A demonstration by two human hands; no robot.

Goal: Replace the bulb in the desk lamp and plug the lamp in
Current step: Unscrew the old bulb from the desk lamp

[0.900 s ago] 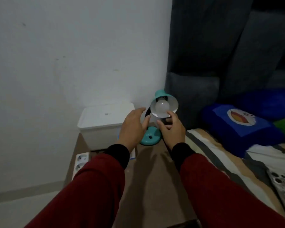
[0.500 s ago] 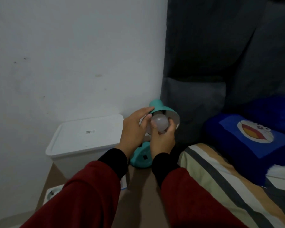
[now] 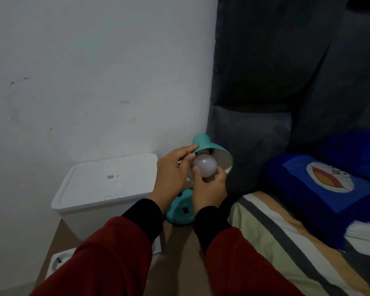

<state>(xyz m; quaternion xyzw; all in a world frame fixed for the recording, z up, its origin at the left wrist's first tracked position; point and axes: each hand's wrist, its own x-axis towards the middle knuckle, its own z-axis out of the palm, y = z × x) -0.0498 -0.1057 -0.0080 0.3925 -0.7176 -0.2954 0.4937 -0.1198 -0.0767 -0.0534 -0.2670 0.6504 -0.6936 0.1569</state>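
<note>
A teal desk lamp stands on a brown surface beside the bed, its round base (image 3: 179,212) partly behind my wrists. Its shade (image 3: 214,151) tilts toward me. My left hand (image 3: 172,174) pinches the shade's left rim with thumb and fingers. My right hand (image 3: 208,188) is wrapped around the lower part of a frosted white bulb (image 3: 204,166) at the shade's mouth. The bulb's screw end and the socket are hidden. No plug or cord shows.
A white lidded plastic box (image 3: 107,184) sits left of the lamp against the white wall. A white socket strip (image 3: 59,260) lies at lower left. Right: a striped bed cover (image 3: 286,253), a blue cartoon pillow (image 3: 327,189) and a dark grey headboard (image 3: 265,135).
The camera came closer. My left hand went from beside the lamp to gripping the shade's rim. My right hand rose from under the shade and closed on the bulb.
</note>
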